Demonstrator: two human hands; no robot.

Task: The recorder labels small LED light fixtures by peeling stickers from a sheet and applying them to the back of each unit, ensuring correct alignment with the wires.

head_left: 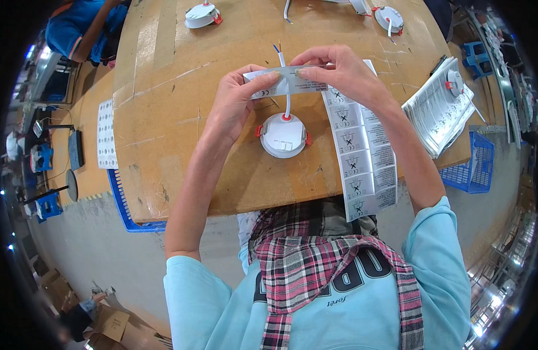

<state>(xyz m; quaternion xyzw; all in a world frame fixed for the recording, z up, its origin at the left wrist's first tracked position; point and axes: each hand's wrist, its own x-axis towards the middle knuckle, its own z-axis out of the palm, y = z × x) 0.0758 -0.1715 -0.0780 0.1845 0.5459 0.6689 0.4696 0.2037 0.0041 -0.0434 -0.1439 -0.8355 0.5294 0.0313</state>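
Both my hands pinch one printed silver-grey label [298,82], stretched between them above the table. My left hand [237,99] grips its left end with the thumb on top. On the other end, my right hand [339,70] presses thumb and fingers together. Behind or under the label runs the white cable [289,105] of a round white downlight [282,136] with red side clips. Bare wire ends, one of them blue, stick out beyond the label. Under my right forearm lies a sheet of printed labels [357,157], overhanging the table's near edge.
Other downlights [202,16] [389,20] lie along the far side of the brown table [181,146]. A paper stack [437,111] with a small white lamp [454,83] sits at right. A perforated white sheet [107,134] is at left. Blue crates [470,166] stand below. A person in blue [76,32] sits far left.
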